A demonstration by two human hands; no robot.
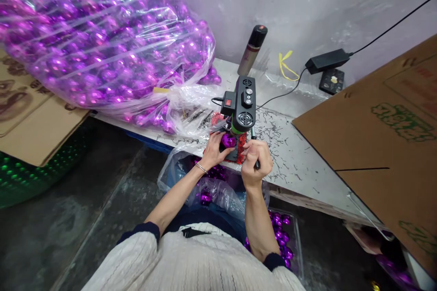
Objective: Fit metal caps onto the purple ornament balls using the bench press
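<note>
A shiny purple ball ornament (228, 140) sits in the fingers of my left hand (213, 151), under the front end of a small black bench machine (245, 104). My right hand (256, 160) is wrapped round the black-ended lever handle (257, 164) at the machine's right side. The machine stands on a dark base over a red patch on the white table (290, 159). An open plastic bag (170, 175) with purple balls in it hangs below the table edge, between my forearms.
A huge clear bag of purple balls (112, 45) fills the back left. Behind the machine stands a spray can (252, 50); a power adapter (327, 60) lies farther right. Cardboard boxes (378, 136) rise on the right. Small dark bits litter the table. A clear bin (297, 241) holds more balls.
</note>
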